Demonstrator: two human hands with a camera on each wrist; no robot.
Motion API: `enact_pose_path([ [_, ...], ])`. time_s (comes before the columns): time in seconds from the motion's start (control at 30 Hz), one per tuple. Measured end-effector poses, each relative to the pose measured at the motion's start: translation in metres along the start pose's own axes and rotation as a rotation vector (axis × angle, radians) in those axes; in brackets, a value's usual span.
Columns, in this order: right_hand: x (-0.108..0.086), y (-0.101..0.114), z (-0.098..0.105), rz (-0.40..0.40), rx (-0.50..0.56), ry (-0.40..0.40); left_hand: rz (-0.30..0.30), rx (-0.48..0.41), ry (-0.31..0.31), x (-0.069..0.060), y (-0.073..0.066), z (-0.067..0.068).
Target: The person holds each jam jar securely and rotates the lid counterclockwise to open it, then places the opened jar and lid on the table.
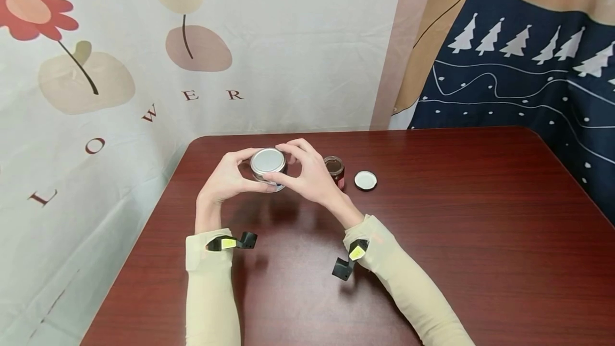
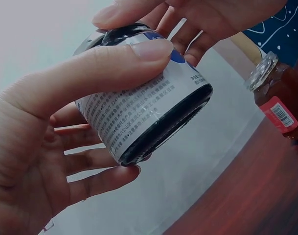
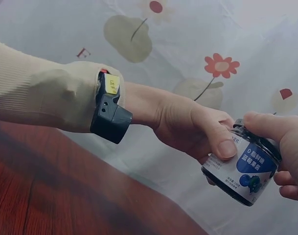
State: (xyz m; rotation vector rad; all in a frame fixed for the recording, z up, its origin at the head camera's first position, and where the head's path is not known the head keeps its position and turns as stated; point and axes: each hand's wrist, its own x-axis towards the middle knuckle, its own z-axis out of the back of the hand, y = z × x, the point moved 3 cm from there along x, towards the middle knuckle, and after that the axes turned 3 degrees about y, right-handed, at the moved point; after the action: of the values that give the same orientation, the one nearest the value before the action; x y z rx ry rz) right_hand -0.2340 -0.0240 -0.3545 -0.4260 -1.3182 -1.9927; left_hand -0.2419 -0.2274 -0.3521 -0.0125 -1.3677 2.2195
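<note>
A small glass jam jar (image 3: 237, 176) with a white and blue label showing blueberries is held above the table, tilted in the wrist views. My left hand (image 1: 223, 178) grips the jar's body, its thumb lying across the label and the other fingers behind. On top sits a silver lid (image 1: 267, 160). My right hand (image 1: 309, 172) pinches the lid's rim between thumb and fingers. Whether the lid has turned cannot be told.
Behind the right hand stands a lidless glass jar (image 2: 278, 95) with dark amber contents and a red label. A round lid (image 1: 365, 180) lies white side up to its right on the reddish-brown table (image 1: 456, 239). Patterned cloths hang behind.
</note>
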Motion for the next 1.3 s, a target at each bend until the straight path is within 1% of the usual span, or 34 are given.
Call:
enact_pose_path([
  [0.6,-0.004,0.005,0.014,0.014,0.007,-0.017,-0.057,0.04,0.001,0.006,-0.011,-0.009],
  [0.93,-0.007,0.007,0.021,0.011,0.014,-0.018,-0.06,0.048,-0.006,0.01,-0.017,-0.015],
  [1.17,-0.009,0.007,0.027,0.017,0.002,-0.034,-0.09,0.019,-0.002,0.012,-0.018,-0.019],
  [1.3,-0.01,0.007,0.029,0.025,-0.004,-0.042,-0.105,0.026,0.004,0.012,-0.021,-0.021],
])
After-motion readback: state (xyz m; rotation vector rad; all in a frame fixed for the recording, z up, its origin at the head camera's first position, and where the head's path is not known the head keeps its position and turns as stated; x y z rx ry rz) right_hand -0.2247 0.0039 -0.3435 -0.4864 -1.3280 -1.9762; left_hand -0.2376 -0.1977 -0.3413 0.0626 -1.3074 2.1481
